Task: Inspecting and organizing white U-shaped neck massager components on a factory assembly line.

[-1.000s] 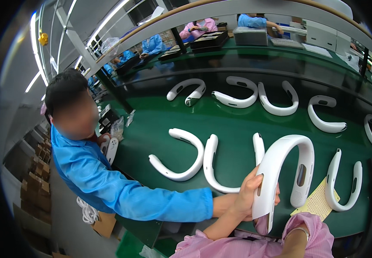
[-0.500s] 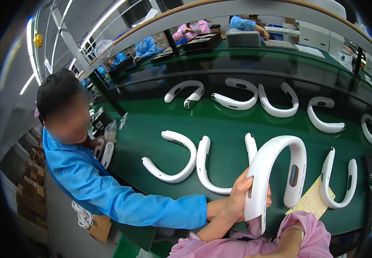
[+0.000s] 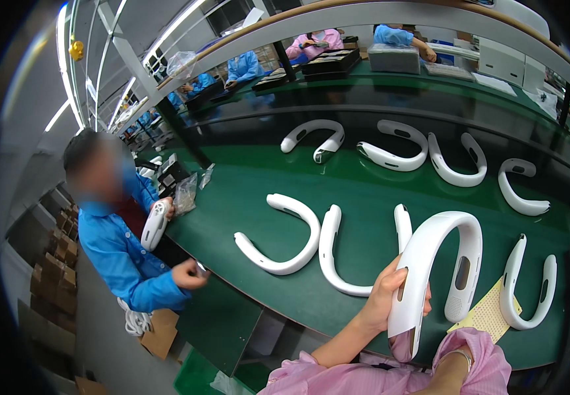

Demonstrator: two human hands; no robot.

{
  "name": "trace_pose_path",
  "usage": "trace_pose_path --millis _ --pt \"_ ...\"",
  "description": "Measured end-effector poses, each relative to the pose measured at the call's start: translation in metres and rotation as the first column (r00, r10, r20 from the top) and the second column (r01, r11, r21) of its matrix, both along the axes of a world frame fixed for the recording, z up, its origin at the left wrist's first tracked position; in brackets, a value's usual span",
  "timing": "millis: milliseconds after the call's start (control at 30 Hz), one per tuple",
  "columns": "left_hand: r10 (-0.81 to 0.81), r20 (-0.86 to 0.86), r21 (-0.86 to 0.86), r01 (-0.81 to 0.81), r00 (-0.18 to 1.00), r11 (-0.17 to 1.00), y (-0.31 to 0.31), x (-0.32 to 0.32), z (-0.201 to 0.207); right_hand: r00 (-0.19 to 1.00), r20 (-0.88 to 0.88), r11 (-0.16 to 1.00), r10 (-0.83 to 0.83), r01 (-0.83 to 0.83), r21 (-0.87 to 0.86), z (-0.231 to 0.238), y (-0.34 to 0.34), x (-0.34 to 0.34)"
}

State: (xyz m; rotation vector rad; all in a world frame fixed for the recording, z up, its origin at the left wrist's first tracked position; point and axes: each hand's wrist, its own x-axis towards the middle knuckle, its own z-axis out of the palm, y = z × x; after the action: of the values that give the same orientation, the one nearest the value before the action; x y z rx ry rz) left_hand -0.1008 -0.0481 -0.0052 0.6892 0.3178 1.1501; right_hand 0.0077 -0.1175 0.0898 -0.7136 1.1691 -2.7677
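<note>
My left hand [image 3: 383, 296] is closed round one arm of a white U-shaped neck fan [image 3: 418, 280], its fingers showing on the far side. The fan stands bend upward above the bench, with an oval dark opening and a dotted grille on its right arm. My right wrist, with a bracelet and a pink sleeve, comes in at the lower right. Of my right hand [image 3: 437, 380] only the back shows by the lower edge; its fingers are out of sight. Close by on the green bench lie another neck fan [image 3: 347, 286] and a yellow perforated sheet [image 3: 479, 313].
More white neck fans [image 3: 298, 253] lie spread over the green bench [image 3: 232, 214]. At the left a co-worker in blue [image 3: 123, 263] holds a white fan part [image 3: 156, 225] and something small and shiny. A rail [image 3: 364, 13] crosses above; people work beyond it.
The co-worker's blue-sleeved arm, which reached across to my left hand, has drawn back to the left. My view has shifted slightly; my left hand keeps its grip on the neck fan.
</note>
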Motion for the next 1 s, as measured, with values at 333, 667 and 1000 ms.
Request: trace_pose_path --millis 333,667,1000 --pt "0.163 -0.080 -0.034 -0.166 0.983 0.985 0.010 0.003 0.008 0.841 0.022 0.823 -0.540 0.523 0.223 0.014 0.019 0.022" --pt "0.183 -0.102 -0.111 -0.194 0.978 0.975 0.028 0.012 0.036 -0.422 0.005 -0.281 -0.907 0.613 0.739 -0.101 0.107 0.112" --pt "0.124 -0.032 -0.177 -0.127 0.992 0.976 0.030 0.015 0.034 0.074 0.583 0.217 -0.809 0.960 0.178 -0.119 0.105 0.118"
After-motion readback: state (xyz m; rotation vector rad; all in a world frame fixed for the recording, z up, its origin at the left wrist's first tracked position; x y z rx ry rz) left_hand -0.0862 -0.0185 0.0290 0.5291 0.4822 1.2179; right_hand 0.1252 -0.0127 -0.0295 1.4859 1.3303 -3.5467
